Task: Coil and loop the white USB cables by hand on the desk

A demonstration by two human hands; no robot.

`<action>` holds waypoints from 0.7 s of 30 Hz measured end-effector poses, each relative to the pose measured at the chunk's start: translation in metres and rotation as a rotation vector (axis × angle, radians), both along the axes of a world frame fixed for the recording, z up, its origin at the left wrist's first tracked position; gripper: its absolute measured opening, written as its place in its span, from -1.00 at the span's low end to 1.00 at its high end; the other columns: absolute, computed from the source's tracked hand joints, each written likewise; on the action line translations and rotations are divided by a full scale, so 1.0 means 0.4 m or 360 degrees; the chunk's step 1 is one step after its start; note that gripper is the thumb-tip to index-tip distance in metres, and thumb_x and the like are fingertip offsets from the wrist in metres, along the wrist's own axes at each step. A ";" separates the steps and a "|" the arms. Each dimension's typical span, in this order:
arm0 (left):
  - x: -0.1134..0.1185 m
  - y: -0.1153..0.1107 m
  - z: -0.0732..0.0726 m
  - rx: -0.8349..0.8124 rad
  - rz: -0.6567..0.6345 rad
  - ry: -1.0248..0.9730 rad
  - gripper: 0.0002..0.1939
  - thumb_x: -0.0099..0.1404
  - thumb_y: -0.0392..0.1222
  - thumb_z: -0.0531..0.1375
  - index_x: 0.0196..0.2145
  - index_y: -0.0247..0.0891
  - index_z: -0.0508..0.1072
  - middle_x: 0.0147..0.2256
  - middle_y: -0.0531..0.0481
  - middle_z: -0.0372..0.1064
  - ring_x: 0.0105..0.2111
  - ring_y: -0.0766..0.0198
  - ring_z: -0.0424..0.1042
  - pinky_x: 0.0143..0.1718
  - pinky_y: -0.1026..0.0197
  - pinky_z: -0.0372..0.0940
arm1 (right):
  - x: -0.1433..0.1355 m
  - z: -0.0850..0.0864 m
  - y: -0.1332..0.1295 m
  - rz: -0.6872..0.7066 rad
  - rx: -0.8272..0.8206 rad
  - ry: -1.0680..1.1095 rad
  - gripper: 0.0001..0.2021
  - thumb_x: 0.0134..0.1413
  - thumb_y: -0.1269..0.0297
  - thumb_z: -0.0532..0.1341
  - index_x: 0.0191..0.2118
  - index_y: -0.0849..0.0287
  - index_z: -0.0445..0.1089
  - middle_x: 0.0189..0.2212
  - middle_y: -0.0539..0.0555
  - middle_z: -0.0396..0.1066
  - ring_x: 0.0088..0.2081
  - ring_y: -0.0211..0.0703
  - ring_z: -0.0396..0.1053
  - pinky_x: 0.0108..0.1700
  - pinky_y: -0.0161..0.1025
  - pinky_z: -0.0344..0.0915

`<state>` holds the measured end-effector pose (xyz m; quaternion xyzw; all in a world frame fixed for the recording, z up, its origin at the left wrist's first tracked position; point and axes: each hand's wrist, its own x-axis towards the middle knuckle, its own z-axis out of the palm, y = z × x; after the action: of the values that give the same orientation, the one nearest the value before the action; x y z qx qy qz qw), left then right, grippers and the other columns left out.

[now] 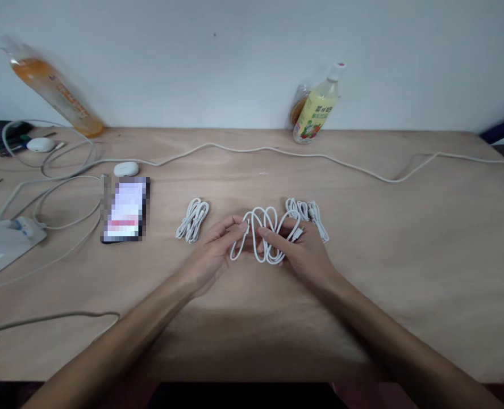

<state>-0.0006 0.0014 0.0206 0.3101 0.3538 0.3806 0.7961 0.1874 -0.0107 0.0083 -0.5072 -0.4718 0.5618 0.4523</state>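
Between my two hands hangs a loosely looped white charging cable (257, 234), raised above the wooden table. My left hand (221, 241) pinches one end of it between thumb and fingers. Most of the loops are gripped by my right hand (305, 250), its thumb pressed across them, and a white plug shows beside that hand. A bundled white cable (192, 220) lies on the table to the left of my left hand. Just behind my right hand lie more bundled white cables (315, 218), partly hidden by the hand.
A phone (126, 210) and a white earbud case (126, 169) lie on the left. Loose cables and a white power strip (4, 250) are at the far left. An orange drink bottle (59, 94) and a yellow drink bottle (317, 111) stand by the wall. A long white cord (277, 150) crosses the back.
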 end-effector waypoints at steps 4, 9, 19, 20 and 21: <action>0.000 0.002 -0.006 -0.0073 0.0056 0.0003 -0.83 0.52 -0.14 0.30 -0.17 -0.29 0.61 -0.23 -0.15 0.63 -0.23 0.12 0.63 -0.25 0.19 0.45 | 0.001 -0.002 0.000 -0.0024 0.0009 0.0017 -0.75 0.13 0.06 0.48 -0.39 0.13 0.61 -0.54 0.03 0.60 -0.58 -0.24 0.41 -0.54 -0.31 0.25; 0.004 0.004 -0.008 -0.0017 0.0023 0.0034 -0.82 0.49 -0.18 0.29 -0.20 -0.32 0.67 -0.26 -0.18 0.64 -0.23 0.11 0.63 -0.25 0.20 0.45 | 0.000 -0.001 -0.001 0.0008 0.0034 0.0065 -0.75 0.16 0.08 0.47 -0.41 0.12 0.61 -0.54 0.03 0.60 -0.58 -0.25 0.41 -0.56 -0.32 0.23; 0.000 0.009 -0.012 0.0028 0.0098 0.0014 -0.91 0.41 -0.23 0.36 -0.22 -0.30 0.67 -0.34 -0.09 0.63 -0.35 0.23 0.58 -0.22 0.21 0.49 | 0.002 0.004 -0.002 0.0022 0.0109 0.0115 -0.77 0.19 0.12 0.47 -0.43 0.10 0.59 -0.54 0.01 0.59 -0.56 -0.27 0.37 -0.48 -0.29 0.26; 0.000 0.009 -0.012 0.0030 0.0109 0.0002 -0.92 0.41 -0.24 0.36 -0.23 -0.29 0.66 -0.34 -0.08 0.62 -0.36 0.24 0.58 -0.24 0.22 0.49 | 0.003 0.004 -0.001 0.0010 0.0097 0.0101 -0.77 0.18 0.11 0.47 -0.42 0.11 0.59 -0.54 0.01 0.58 -0.57 -0.27 0.36 -0.50 -0.29 0.25; 0.001 0.009 -0.011 0.0032 0.0121 -0.0007 -0.92 0.41 -0.23 0.36 -0.23 -0.29 0.66 -0.34 -0.08 0.63 -0.37 0.24 0.58 -0.24 0.22 0.49 | 0.003 0.004 -0.001 0.0004 0.0082 0.0091 -0.76 0.17 0.09 0.48 -0.42 0.11 0.59 -0.54 0.01 0.58 -0.57 -0.27 0.35 -0.50 -0.29 0.24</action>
<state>-0.0004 0.0051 0.0162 0.3035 0.3597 0.4149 0.7787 0.1888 -0.0109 0.0098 -0.4786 -0.4735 0.5643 0.4778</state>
